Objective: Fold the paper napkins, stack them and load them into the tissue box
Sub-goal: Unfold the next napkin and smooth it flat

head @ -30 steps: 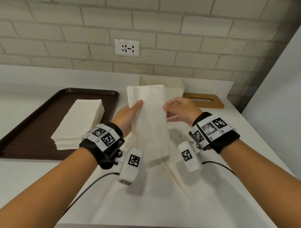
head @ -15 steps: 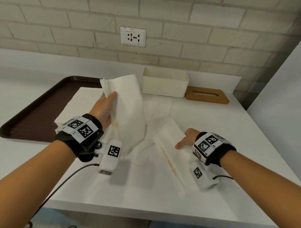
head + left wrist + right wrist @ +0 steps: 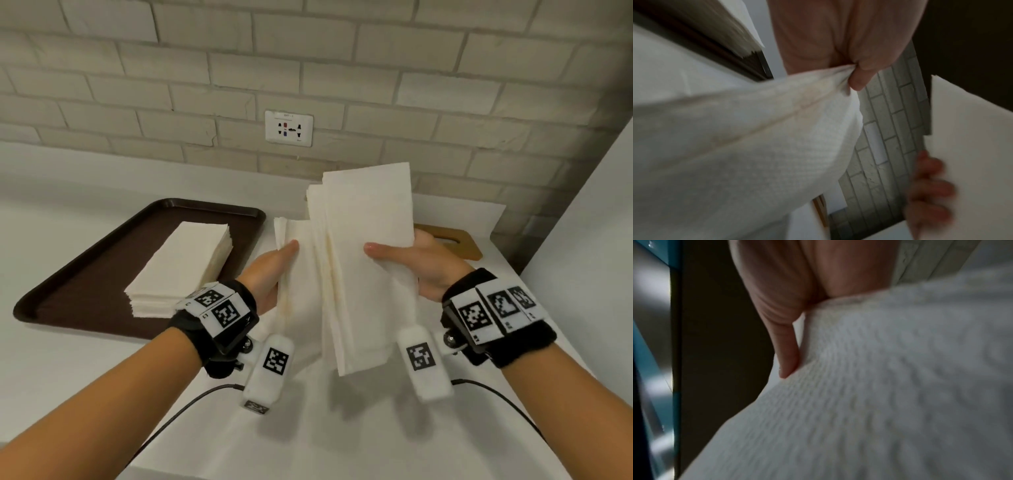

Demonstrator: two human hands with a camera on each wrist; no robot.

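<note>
Both hands hold white folded paper napkins upright above the table. My left hand (image 3: 274, 270) grips one napkin (image 3: 301, 260) at its left edge, thumb on the front; the left wrist view shows the fingers pinching the paper (image 3: 760, 138). My right hand (image 3: 411, 263) grips a folded stack of napkins (image 3: 366, 240), thumb across its face; in the right wrist view that stack (image 3: 879, 386) fills the picture. The two bundles stand side by side and overlap. The tissue box is hidden behind them. Its wooden lid (image 3: 455, 240) lies flat at the back right.
A dark brown tray (image 3: 85, 291) at the left carries a pile of flat napkins (image 3: 181, 267). The white table (image 3: 342, 428) runs to a brick wall with a socket (image 3: 288, 128). A white panel (image 3: 589, 240) stands on the right. Cables hang from both wrists.
My right hand has picked the folded stack off the table and raised it beside the napkin in my left hand, which moved right towards the middle. The head view has shifted too.
</note>
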